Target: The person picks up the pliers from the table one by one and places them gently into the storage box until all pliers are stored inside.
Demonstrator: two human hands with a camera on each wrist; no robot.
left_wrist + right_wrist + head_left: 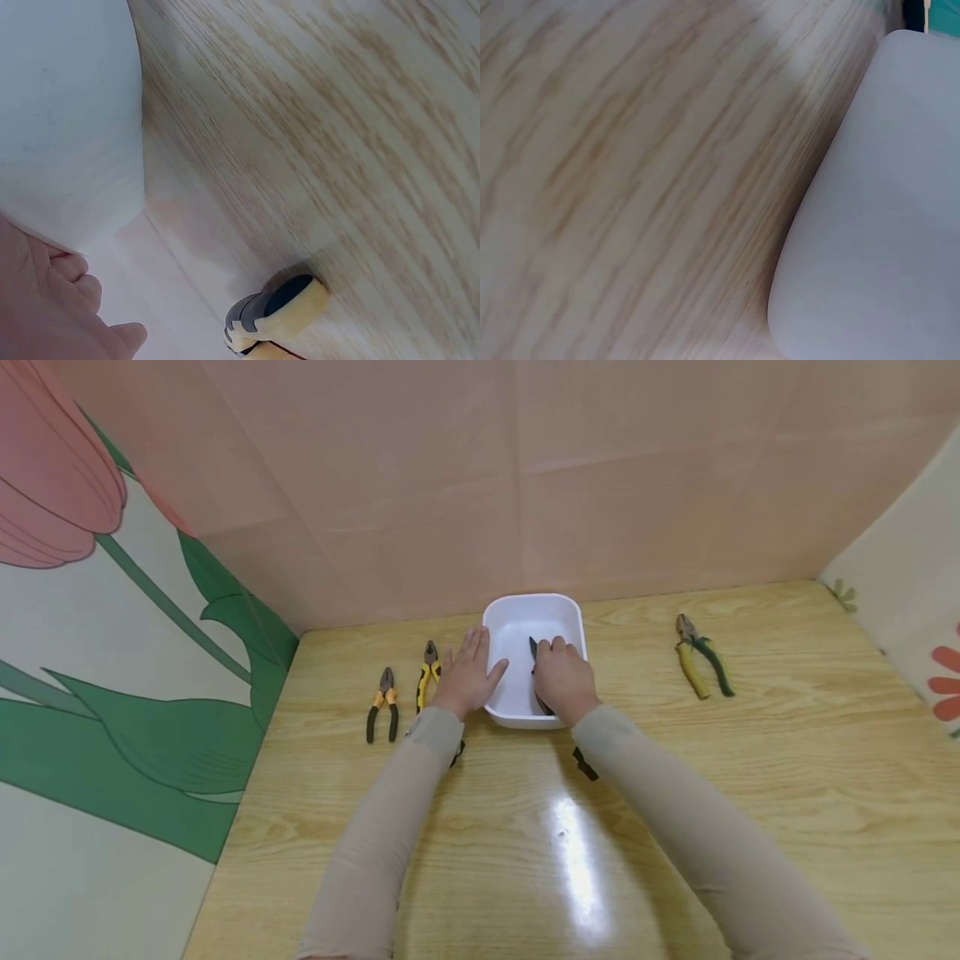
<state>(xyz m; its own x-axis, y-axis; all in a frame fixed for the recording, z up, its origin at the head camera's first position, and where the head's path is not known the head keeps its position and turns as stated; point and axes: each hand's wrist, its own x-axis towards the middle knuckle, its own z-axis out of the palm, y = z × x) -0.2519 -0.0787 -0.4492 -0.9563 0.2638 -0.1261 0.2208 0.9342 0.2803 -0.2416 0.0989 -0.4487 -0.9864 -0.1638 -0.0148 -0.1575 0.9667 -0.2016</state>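
A white plastic container (513, 647) stands near the back of the wooden table. Inside it, my right hand (566, 679), fingers curled, grips a slim dark tool (533, 647). The hand covers most of this tool, so I cannot tell its kind. My left hand (467, 675) rests at the container's left rim with the fingers extended and the thumb over the edge. In the left wrist view, the hand (56, 307) touches the container's outer wall (71, 135). The right wrist view shows only the container's side (877, 217) and the table, without the hand.
Left of the container lie yellow-and-black pliers (422, 687), partly behind my left hand, and orange-and-black pliers (382, 702). Pliers with one yellow and one green handle (703, 656) lie to the right. A pinkish wall covering (420, 485) rises behind the table (787, 760).
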